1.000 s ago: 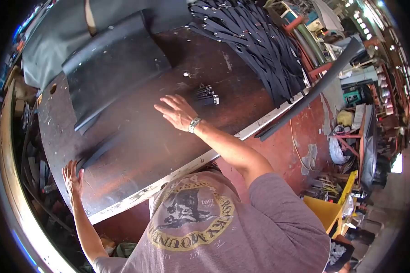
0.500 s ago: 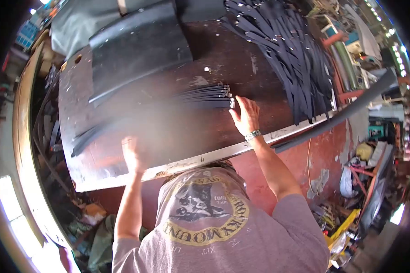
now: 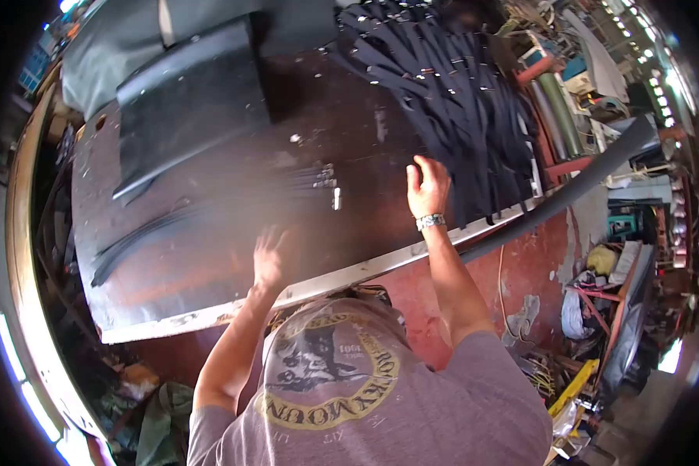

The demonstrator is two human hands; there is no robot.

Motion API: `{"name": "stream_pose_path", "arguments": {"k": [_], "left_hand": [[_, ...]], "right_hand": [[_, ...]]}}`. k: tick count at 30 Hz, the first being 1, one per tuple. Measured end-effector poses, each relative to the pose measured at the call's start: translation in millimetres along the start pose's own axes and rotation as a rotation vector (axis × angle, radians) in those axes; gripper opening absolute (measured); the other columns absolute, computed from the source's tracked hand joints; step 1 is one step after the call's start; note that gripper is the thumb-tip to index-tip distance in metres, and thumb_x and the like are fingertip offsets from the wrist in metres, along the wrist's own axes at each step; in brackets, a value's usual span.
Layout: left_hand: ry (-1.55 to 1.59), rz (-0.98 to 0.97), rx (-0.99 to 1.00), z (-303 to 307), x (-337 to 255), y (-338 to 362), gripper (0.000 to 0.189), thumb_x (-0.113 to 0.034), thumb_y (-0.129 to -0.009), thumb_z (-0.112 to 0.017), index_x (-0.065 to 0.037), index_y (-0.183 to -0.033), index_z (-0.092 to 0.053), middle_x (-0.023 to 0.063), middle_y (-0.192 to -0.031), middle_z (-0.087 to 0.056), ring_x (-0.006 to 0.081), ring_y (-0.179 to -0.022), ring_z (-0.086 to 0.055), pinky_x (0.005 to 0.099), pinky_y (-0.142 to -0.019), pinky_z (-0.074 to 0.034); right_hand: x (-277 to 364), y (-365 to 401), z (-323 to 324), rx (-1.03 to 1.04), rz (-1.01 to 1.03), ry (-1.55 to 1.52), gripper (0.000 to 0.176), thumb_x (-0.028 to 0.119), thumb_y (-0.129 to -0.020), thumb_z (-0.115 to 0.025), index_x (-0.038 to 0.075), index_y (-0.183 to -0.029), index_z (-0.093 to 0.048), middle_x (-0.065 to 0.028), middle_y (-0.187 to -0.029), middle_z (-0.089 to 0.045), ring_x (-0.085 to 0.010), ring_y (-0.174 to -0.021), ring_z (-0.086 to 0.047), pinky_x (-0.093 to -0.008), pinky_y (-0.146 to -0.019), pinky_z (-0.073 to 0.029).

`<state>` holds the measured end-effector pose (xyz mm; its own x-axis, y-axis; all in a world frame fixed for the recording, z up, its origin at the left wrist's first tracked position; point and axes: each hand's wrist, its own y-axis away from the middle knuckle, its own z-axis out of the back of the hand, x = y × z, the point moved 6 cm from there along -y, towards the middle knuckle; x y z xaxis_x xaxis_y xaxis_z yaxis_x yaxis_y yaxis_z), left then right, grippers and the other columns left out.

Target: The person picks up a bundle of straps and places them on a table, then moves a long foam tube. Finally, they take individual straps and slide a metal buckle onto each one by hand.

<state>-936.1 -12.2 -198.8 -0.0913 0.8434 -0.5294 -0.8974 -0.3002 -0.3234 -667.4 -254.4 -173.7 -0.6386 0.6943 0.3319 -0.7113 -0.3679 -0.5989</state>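
Observation:
My left hand (image 3: 270,260) hovers over the near part of the dark tabletop (image 3: 357,225), with its fingers spread, a little smeared, and nothing in them. Beyond it, a row of thin black straps (image 3: 167,225) stretches across the table, its middle lost in a hazy patch. Small shiny metal end pieces (image 3: 336,198) line the right ends of that row. To the right of these ends is my right hand (image 3: 429,189), thumb and fingers apart, holding nothing. It is near the large heap of black straps (image 3: 462,116), some of which also carry shiny bits.
A black sheet (image 3: 194,97) lies at the back left, beside grey covering material (image 3: 113,66). One long dark strip (image 3: 575,186) juts past the table's pale front edge (image 3: 202,317). Rolls on a red frame (image 3: 555,116) stand at the right.
My right hand has moved away from the metal strap ends toward the heap. My left hand has shifted right along the front edge. The view has turned slightly right.

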Motion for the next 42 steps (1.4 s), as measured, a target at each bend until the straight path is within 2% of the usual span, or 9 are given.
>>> {"name": "stream_pose_path", "arguments": {"k": [7,11,15,25,29,31,34,37,42], "left_hand": [[-0.012,-0.022,-0.064,-14,-20,-16,0.026,-0.003,-0.081,-0.075,-0.004,-0.107,-0.070,0.0148,-0.110,-0.066,0.0369,-0.100,-0.063,0.0459,-0.090,-0.052],[0.018,-0.067,-0.037,-13,-47,-29,0.025,-0.003,-0.081,-0.075,-0.003,-0.105,-0.069,0.0149,-0.107,-0.066,0.0363,-0.099,-0.063,0.0452,-0.089,-0.053],[0.127,-0.006,-0.020,-21,-57,-34,0.021,-0.002,-0.080,-0.075,-0.003,-0.100,-0.070,0.0150,-0.105,-0.068,0.0363,-0.097,-0.064,0.0442,-0.087,-0.054],[0.359,0.079,0.055,-10,-75,-55,0.019,-0.004,-0.082,-0.075,-0.006,-0.100,-0.072,0.0133,-0.097,-0.072,0.0365,-0.093,-0.068,0.0437,-0.082,-0.055],[0.381,0.354,0.009,3,-42,-28,0.013,-0.005,-0.083,-0.076,-0.002,-0.095,-0.073,0.0146,-0.091,-0.073,0.0347,-0.088,-0.070,0.0416,-0.081,-0.056],[0.445,0.570,0.012,8,-31,-13,0.009,-0.003,-0.086,-0.073,-0.002,-0.095,-0.074,0.0120,-0.093,-0.075,0.0255,-0.083,-0.072,0.0366,-0.076,-0.056],[0.471,0.551,-0.044,7,-23,-6,0.010,-0.003,-0.088,-0.073,-0.002,-0.098,-0.076,0.0088,-0.093,-0.075,0.0153,-0.080,-0.068,0.0288,-0.070,-0.052],[0.491,0.559,0.036,1,-29,-26,0.011,-0.004,-0.089,-0.072,-0.001,-0.099,-0.075,0.0089,-0.091,-0.075,0.0156,-0.081,-0.067,0.0290,-0.072,-0.053],[0.566,0.373,0.207,-13,-64,-110,0.022,-0.007,-0.090,-0.073,-0.002,-0.111,-0.073,0.0114,-0.097,-0.075,0.0202,-0.087,-0.069,0.0338,-0.080,-0.055]], "right_hand": [[-78,-25,-11,0.174,-0.135,0.477,0.042,0.030,-0.088,-0.076,0.012,-0.123,-0.064,-0.0098,-0.110,-0.065,-0.0325,-0.110,-0.062,-0.0485,-0.088,-0.050],[-83,-36,-14,0.281,-0.149,0.328,0.044,0.040,-0.085,-0.079,0.014,-0.116,-0.063,-0.0117,-0.107,-0.063,-0.0351,-0.108,-0.061,-0.0507,-0.088,-0.049],[-74,-101,0,-0.002,0.006,0.209,0.039,0.041,-0.093,-0.069,0.012,-0.119,-0.065,-0.0133,-0.110,-0.065,-0.0369,-0.106,-0.061,-0.0512,-0.089,-0.048],[-118,-204,-102,0.366,-0.169,0.360,0.052,0.046,-0.085,-0.076,0.010,-0.121,-0.068,-0.0137,-0.126,-0.064,-0.0344,-0.124,-0.057,-0.0504,-0.104,-0.046],[-147,-236,-121,0.487,-0.233,-0.001,0.046,0.035,-0.069,-0.087,0.004,-0.099,-0.070,-0.0175,-0.095,-0.072,-0.0366,-0.091,-0.070,-0.0463,-0.083,-0.057],[-151,-258,-104,0.416,-0.283,-0.234,0.052,0.038,-0.064,-0.093,0.001,-0.090,-0.068,-0.0140,-0.085,-0.073,-0.0268,-0.081,-0.070,-0.0390,-0.075,-0.057],[-122,-293,-63,0.592,-0.502,-0.743,0.024,0.020,-0.087,-0.082,0.004,-0.097,-0.068,-0.0040,-0.075,-0.071,-0.0105,-0.063,-0.066,-0.0251,-0.056,-0.050],[-123,-323,-37,0.598,-0.532,-0.961,0.031,0.017,-0.094,-0.075,0.001,-0.117,-0.064,-0.0068,-0.087,-0.074,-0.0151,-0.066,-0.070,-0.0264,-0.056,-0.053],[-96,-336,1,0.582,-0.616,-1.107,0.030,0.012,-0.096,-0.069,-0.001,-0.123,-0.065,-0.0133,-0.104,-0.076,-0.0212,-0.086,-0.075,-0.0335,-0.071,-0.060]]}}
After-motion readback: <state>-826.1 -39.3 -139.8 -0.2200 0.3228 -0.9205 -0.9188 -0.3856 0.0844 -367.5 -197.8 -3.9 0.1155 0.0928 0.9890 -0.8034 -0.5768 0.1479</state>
